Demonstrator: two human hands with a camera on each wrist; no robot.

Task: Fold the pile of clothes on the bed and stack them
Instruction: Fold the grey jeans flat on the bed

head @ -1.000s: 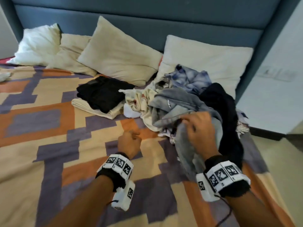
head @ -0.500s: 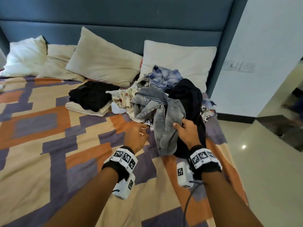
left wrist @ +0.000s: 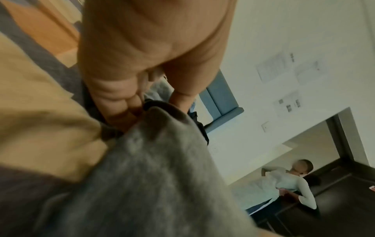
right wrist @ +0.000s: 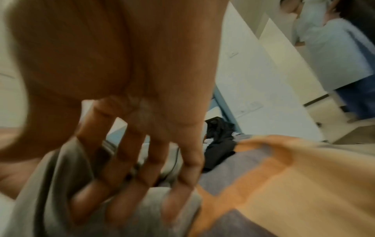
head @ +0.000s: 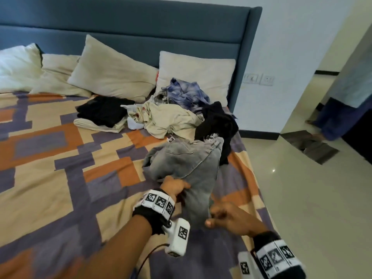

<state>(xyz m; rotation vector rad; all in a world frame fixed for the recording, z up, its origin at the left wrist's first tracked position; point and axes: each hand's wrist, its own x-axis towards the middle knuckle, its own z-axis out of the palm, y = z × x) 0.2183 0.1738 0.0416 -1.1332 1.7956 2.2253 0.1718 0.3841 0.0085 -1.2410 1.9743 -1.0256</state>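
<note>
Two hands hold the grey garment at its near end on the bed: the left hand has its fingers curled tight on a fold, and the right hand has its fingers bent round the hem. Just beyond the garment lies the pile (cream, blue-checked and black pieces, all crumpled), with the black piece touching the garment's far right corner. Left of the pile sits a small stack, black on cream. Four pillows lean on the blue headboard. Far right, past the tiled floor, another person stands in a doorway.
</note>
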